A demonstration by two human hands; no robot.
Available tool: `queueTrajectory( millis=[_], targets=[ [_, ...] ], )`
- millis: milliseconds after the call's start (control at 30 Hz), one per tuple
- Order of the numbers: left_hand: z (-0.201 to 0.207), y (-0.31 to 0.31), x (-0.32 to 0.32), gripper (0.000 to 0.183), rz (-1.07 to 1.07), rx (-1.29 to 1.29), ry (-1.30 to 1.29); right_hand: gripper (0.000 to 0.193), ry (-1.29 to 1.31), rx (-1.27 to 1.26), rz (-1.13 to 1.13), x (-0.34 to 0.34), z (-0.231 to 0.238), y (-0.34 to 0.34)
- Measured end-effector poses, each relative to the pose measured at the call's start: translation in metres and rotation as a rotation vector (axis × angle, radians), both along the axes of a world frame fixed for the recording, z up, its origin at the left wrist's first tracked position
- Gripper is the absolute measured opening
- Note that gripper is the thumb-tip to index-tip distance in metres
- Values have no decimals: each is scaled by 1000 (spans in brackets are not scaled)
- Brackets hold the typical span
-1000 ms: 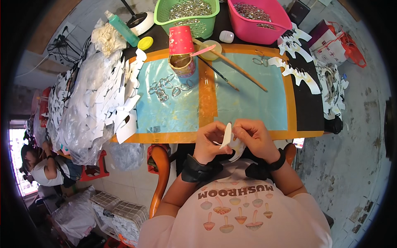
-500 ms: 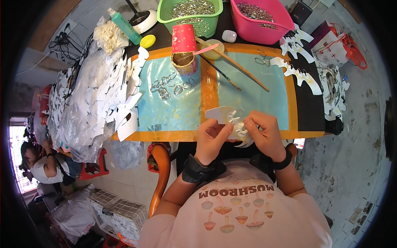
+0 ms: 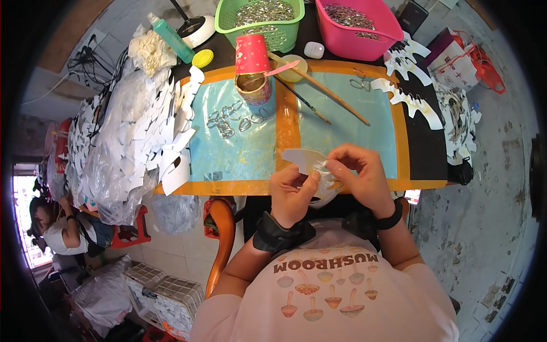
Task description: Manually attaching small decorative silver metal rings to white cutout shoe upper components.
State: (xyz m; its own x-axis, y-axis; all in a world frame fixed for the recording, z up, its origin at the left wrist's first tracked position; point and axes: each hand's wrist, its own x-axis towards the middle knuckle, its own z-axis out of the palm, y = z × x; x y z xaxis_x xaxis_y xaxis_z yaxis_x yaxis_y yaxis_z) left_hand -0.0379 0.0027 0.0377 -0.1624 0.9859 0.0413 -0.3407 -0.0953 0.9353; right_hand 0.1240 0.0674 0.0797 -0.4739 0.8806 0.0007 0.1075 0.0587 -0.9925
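Note:
Above the table's near edge, a white cut-out piece (image 3: pixel 302 157) with curved edges is held between my two hands. My left hand (image 3: pixel 292 191) pinches its lower left part, the thumb pressing on top. Thumb and forefinger of my right hand (image 3: pixel 360 174) are closed on a small flap at the piece's right side; what is under the fingertips is hidden. Just ahead on the blue mat lie several loose metal rings (image 3: pixel 227 117). A thin brush (image 3: pixel 307 101) and a wooden stick (image 3: pixel 336 94) rest slantwise beyond my hands.
An open pot (image 3: pixel 253 90) stands beside a red dotted cup (image 3: pixel 252 54). Behind are a green basket (image 3: pixel 285 35) and a pink basket (image 3: pixel 364 48) of metal rings. White pieces are heaped left (image 3: pixel 151 134); others with rings lie right (image 3: pixel 413 102). A person (image 3: pixel 60 225) sits far left.
My right hand has shifted up and left along the white piece, its fingers now folded over a flap. The metal ring seen on the piece earlier is now covered.

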Motion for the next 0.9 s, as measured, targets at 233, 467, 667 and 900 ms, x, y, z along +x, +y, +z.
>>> queueTrajectory(
  millis=[233,467,667,900],
  targets=[
    [-15,-2,-8,21,-147,-15,-166,23,462,-649,85,-8,-12,-2],
    [-13,-1,-19,26,-287,53,-263,24,146,-358,138,11,-16,7],
    [12,9,-24,20,-260,-123,31,19,237,-229,184,13,-20,8],
    [9,6,-18,18,-181,-74,-146,15,84,-23,324,10,-11,5]
  ],
)
